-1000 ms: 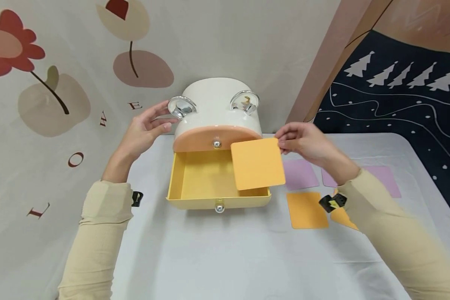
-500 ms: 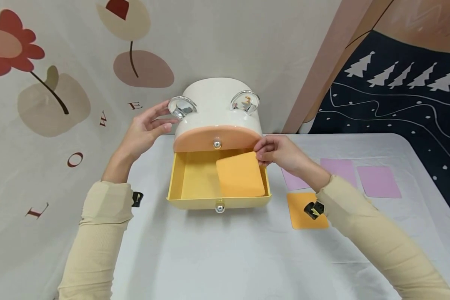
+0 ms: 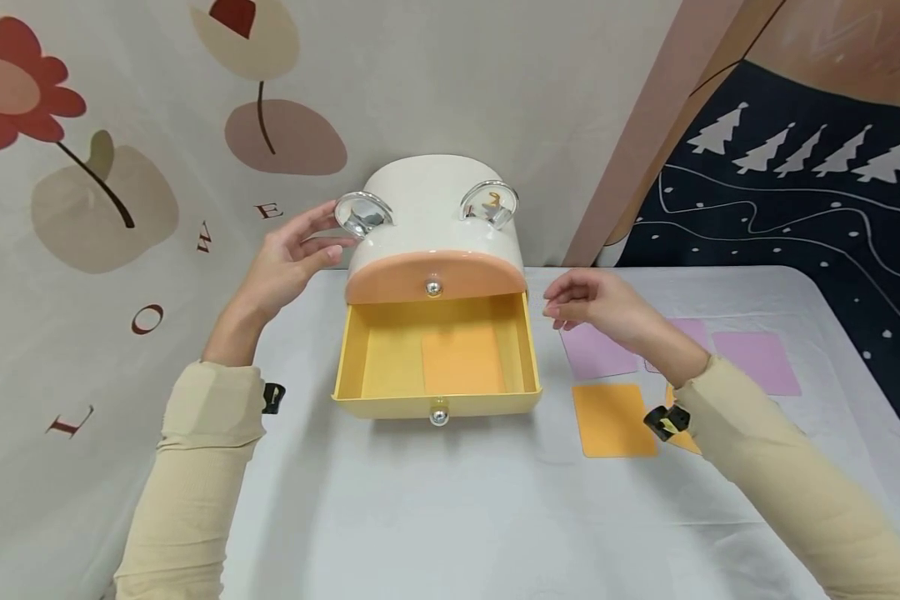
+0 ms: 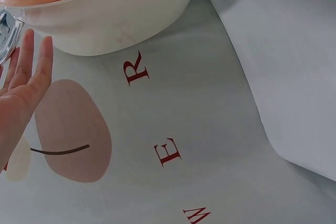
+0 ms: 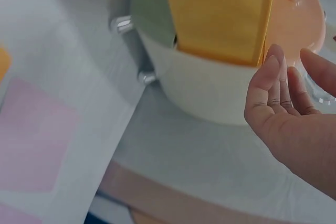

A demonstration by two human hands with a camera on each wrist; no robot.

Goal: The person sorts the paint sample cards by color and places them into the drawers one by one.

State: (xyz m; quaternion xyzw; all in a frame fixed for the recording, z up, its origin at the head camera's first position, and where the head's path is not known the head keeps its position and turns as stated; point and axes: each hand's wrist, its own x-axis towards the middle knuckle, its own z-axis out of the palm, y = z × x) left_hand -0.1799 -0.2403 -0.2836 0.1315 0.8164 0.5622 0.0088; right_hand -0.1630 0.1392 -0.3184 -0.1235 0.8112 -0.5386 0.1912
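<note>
A white storage box (image 3: 442, 196) with two silver ears stands against the wall. Its yellow drawer (image 3: 390, 407) is pulled out under a shut peach drawer (image 3: 390, 279). An orange square card (image 3: 461, 362) lies flat on the yellow drawer's floor, right of middle. My left hand (image 3: 288, 258) is at the left silver ear (image 3: 363, 214), its fingers fairly straight beside and behind it. My right hand (image 3: 596, 304) hovers just right of the open drawer. In the right wrist view its thumb and loosely bent fingers are apart, with nothing between them.
On the white table to the right lie an orange card (image 3: 613, 421), another orange card (image 3: 682, 442) partly behind my right wrist, and several purple cards (image 3: 757, 363). A lower green drawer front (image 5: 149, 14) shows in the right wrist view, beside small silver feet (image 5: 122, 23).
My right hand brought the orange card leftward over the yellow drawer, laid it inside and let go, then drew back to the right. My left hand stayed at the ear.
</note>
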